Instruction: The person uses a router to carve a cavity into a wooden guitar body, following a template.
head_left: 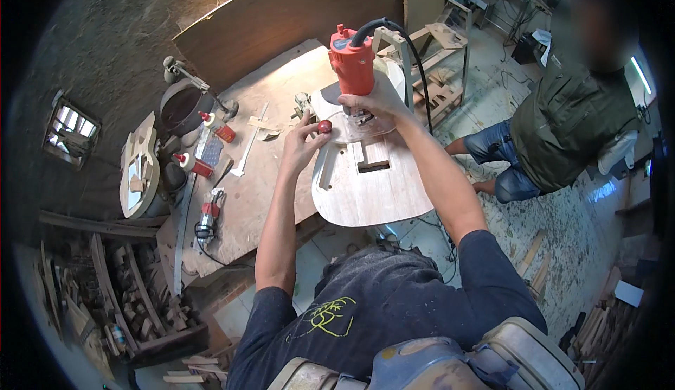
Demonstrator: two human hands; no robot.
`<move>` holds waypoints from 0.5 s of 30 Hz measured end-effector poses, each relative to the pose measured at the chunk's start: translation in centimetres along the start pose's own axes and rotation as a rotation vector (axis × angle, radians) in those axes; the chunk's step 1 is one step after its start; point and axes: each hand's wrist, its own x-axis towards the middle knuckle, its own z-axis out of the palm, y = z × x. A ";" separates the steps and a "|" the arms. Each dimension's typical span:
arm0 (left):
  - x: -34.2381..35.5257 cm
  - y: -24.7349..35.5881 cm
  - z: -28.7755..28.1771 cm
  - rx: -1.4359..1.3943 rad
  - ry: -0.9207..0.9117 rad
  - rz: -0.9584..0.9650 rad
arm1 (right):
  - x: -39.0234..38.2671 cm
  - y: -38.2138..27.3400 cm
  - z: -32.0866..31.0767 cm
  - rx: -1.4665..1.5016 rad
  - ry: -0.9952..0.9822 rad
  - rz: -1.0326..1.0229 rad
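Observation:
A red handheld router [351, 66] stands upright on a pale wooden guitar body [369, 207] with routed pockets in it. My right hand [376, 103] wraps round the lower part of the router, just above its clear base. On the other side, my left hand [301, 145] has its thumb and fingers at the router's round red knob [324, 127], with one finger raised. A black cord [420, 59] arches from the router's top and drops past my right forearm. The bit and the wood under the base are mostly hidden.
The workbench [271, 172] holds two red-and-white glue bottles [219, 130], a small corded power tool [208, 220] and a clamp lamp [184, 73]. Another guitar body [138, 168] leans at the left. A person [576, 116] stands at the right. Wood offcuts [151, 298] fill a rack at lower left.

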 end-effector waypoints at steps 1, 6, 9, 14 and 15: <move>-0.2 -0.2 -0.1 0.013 0.020 0.006 | -0.1 -0.3 0.2 0.017 -0.010 0.021; -0.5 -0.2 -0.2 -0.007 0.020 0.025 | 0.1 0.6 0.0 0.024 -0.038 -0.011; -0.7 0.1 0.4 0.015 0.022 0.044 | 0.1 1.0 -0.5 -0.032 -0.006 -0.070; -0.4 1.4 1.8 0.024 0.033 0.006 | -0.7 1.0 -1.9 0.011 0.022 -0.095; -0.3 1.4 1.9 0.025 0.032 0.006 | -0.8 1.0 -2.2 0.033 -0.004 -0.027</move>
